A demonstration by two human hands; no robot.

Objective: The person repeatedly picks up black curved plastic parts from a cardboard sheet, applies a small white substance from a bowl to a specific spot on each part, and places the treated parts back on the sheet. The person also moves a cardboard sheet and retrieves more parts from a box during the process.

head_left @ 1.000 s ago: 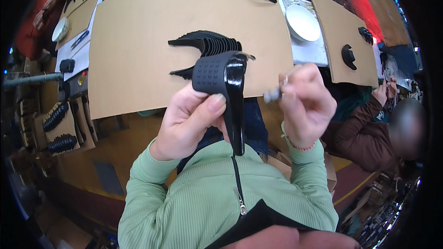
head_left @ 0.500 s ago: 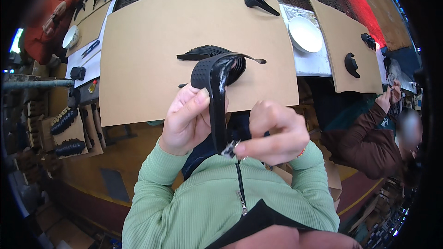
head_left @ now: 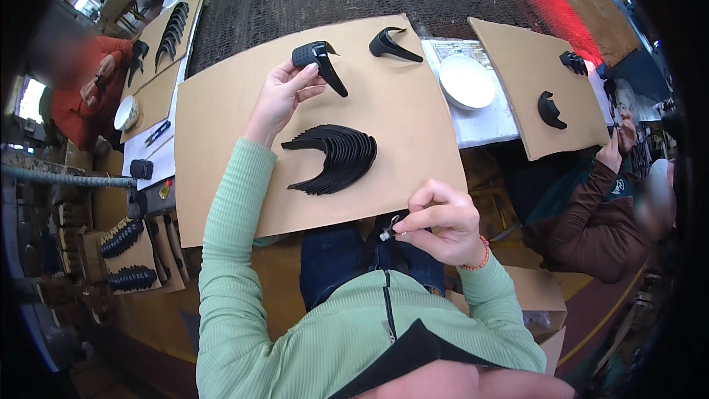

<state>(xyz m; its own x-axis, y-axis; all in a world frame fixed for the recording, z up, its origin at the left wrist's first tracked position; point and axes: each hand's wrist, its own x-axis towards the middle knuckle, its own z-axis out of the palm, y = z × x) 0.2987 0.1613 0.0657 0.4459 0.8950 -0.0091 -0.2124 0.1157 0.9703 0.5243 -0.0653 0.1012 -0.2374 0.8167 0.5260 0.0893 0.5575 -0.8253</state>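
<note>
My left hand point(head_left: 279, 98) reaches out over the far part of the cardboard sheet point(head_left: 214, 170). Between its thumb and fingers is a curved black rubber piece point(head_left: 330, 76) with a textured wide end and a long smooth arm. Near the sheet's front edge, my right hand point(head_left: 442, 225) pinches a small whitish and dark scrap point(head_left: 387, 235), whose kind I cannot make out. Between my hands, a nested row of black curved pieces point(head_left: 353, 159) lies on the cardboard. A single black curved piece point(head_left: 395, 46) rests at its far right corner.
A white bowl point(head_left: 467, 81) stands right of my sheet. Beyond it, another cardboard sheet point(head_left: 509, 74) bears black pieces point(head_left: 550, 111), near a co-worker's brown sleeve point(head_left: 572, 233). Opposite on the left are a red-sleeved person point(head_left: 74, 103), a patterned bowl point(head_left: 126, 113) and blue snips point(head_left: 157, 133).
My left hand has carried the curved rubber piece forward and away from my right hand, over the far cardboard. The nested row is now uncovered. My right hand still pinches the small scrap.
</note>
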